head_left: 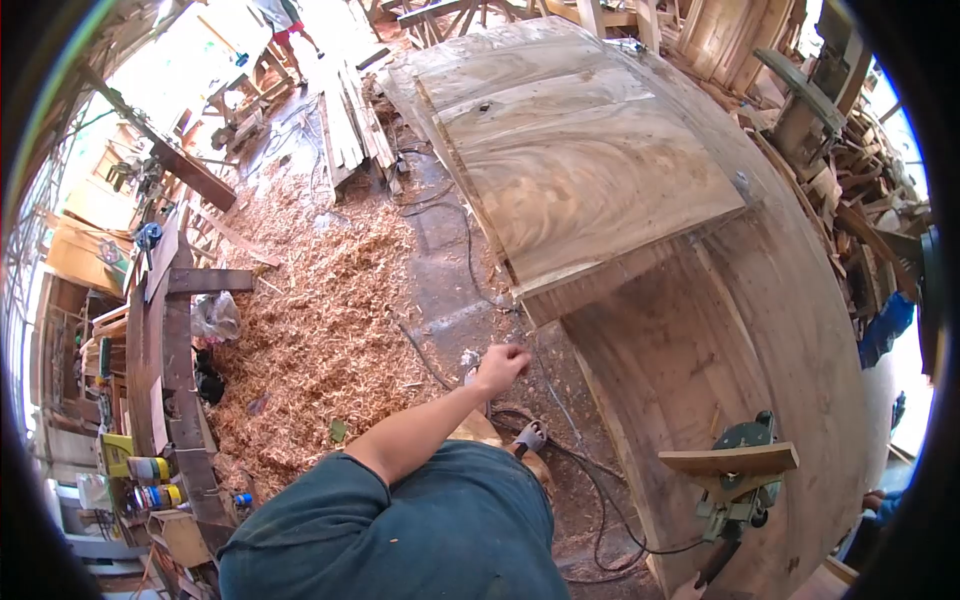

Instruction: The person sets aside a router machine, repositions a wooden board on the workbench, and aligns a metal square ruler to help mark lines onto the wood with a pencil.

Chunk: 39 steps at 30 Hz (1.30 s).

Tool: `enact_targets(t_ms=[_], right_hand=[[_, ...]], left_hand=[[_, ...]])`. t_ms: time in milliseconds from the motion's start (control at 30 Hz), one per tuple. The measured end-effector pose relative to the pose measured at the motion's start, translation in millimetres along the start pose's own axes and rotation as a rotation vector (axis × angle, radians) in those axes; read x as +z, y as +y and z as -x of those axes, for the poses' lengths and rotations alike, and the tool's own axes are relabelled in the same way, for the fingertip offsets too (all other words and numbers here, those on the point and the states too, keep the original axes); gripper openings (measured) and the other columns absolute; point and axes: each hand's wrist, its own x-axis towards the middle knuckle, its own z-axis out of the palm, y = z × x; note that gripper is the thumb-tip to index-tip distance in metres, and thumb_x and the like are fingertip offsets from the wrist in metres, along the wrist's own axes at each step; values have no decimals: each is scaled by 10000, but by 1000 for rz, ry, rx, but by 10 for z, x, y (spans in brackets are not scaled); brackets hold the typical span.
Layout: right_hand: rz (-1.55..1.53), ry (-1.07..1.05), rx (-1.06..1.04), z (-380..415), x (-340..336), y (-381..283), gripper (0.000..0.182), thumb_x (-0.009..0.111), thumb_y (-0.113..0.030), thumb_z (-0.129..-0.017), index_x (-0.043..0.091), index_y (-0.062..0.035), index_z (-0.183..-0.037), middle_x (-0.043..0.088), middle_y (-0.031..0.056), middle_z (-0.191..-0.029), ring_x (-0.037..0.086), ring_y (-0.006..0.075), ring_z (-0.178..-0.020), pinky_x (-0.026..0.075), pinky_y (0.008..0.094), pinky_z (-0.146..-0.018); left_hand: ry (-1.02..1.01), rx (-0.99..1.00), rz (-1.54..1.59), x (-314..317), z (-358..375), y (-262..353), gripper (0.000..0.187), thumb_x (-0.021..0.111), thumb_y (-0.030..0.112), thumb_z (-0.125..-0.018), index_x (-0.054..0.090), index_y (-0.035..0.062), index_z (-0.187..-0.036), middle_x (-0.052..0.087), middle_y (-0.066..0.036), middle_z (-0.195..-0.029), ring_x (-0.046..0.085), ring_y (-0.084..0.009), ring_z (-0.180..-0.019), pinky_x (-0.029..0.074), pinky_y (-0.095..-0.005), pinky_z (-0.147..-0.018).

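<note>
My left hand [503,369] hangs over the floor in front of my body, fingers curled together and nothing visible in them. Its nearest neighbour is the front corner of a wide wooden panel [600,170], without contact. At the lower right, a corded power tool [738,485] with a flat wooden base plate [730,460] shows in front of a large wooden slab [680,350]. Only a sliver of my right hand [688,592] shows at the bottom edge, by the tool's dark handle; its fingers are mostly cut off. The tool's cord [600,540] runs down to the floor.
Wood shavings [320,330] cover the floor on the left. Power cords [470,230] lie along the walkway. Long boards [345,120] are stacked ahead. A wooden frame [180,400] stands left, scrap wood [850,200] right. Another person [285,25] is far back; a blue sleeve [885,505] shows right.
</note>
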Motion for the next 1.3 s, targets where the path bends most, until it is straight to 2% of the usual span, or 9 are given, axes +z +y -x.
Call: enact_targets(t_ms=[133, 267, 433, 667, 767, 867, 967, 1100, 1300], right_hand=[[402, 7, -98, 70, 16, -320, 445, 737, -412, -841, 719, 20, -942, 718, 238, -884, 692, 438, -839, 550, 517, -741], [459, -118, -113, -12, -32, -337, 473, 727, -422, -816, 719, 29, -958, 719, 249, -927, 687, 452, -883, 546, 529, -774], [546, -69, -115, 79, -118, -466, 490, 741, -419, -797, 713, 30, -992, 699, 280, -1020, 663, 455, -992, 524, 531, -877], [539, -43, -177, -99, -30, -219, 516, 769, -415, -789, 689, 29, -1038, 696, 272, -999, 660, 464, -944, 523, 536, -873], [469, -201, -164, -119, -143, -392, 476, 776, -398, -814, 697, 29, -1008, 708, 258, -970, 674, 443, -902, 540, 502, -817], [440, 101, -219, -208, 112, -13, 294, 652, -166, -870, 676, 60, -1056, 696, 278, -990, 650, 449, -956, 511, 488, -874], [426, -14, -186, -100, -4, -138, 415, 640, -206, -850, 649, 78, -1153, 656, 318, -1105, 618, 449, -1071, 462, 521, -944], [490, -211, -100, 74, -190, -123, 465, 681, -269, -797, 654, 25, -1157, 656, 268, -1066, 594, 440, -1054, 438, 528, -953], [345, -211, 105, 666, -708, 25, 466, 685, -270, -829, 636, 64, -1150, 670, 274, -1069, 635, 421, -1006, 490, 455, -859]], left_hand=[[-324, -56, -605, -216, 454, -238, 372, 631, 367, -930, 730, 31, -1056, 741, -157, -921, 719, -281, -842, 556, -396, -771], [-438, -200, -745, -700, 859, -1129, 490, 636, 472, -905, 711, 72, -1177, 694, -207, -1185, 662, -361, -1120, 511, -432, -971], [-106, -424, -704, -1054, 1278, -1374, 552, 635, 497, -896, 685, 70, -1242, 688, -206, -1212, 661, -365, -1124, 506, -428, -996], [-144, -419, -727, -994, 1311, -1172, 564, 645, 490, -889, 681, 48, -1236, 691, -211, -1201, 666, -366, -1113, 513, -426, -986], [-154, -413, -723, -871, 1327, -957, 575, 659, 479, -877, 668, 52, -1263, 691, -204, -1204, 665, -365, -1116, 516, -415, -980], [-181, -364, -746, -872, 1282, -1030, 591, 660, 473, -873, 653, 54, -1289, 686, -205, -1219, 663, -364, -1126, 515, -409, -982], [-234, -389, -734, -810, 1279, -857, 591, 653, 466, -883, 642, 45, -1299, 676, -201, -1246, 648, -358, -1159, 497, -409, -1010], [-231, -333, -741, -843, 1221, -1029, 574, 646, 465, -891, 645, 61, -1299, 678, -199, -1239, 656, -349, -1145, 499, -402, -1006], [-265, -228, -812, -830, 1037, -959, 479, 626, 432, -911, 680, 91, -1243, 691, -182, -1215, 671, -350, -1108, 519, -418, -968]])
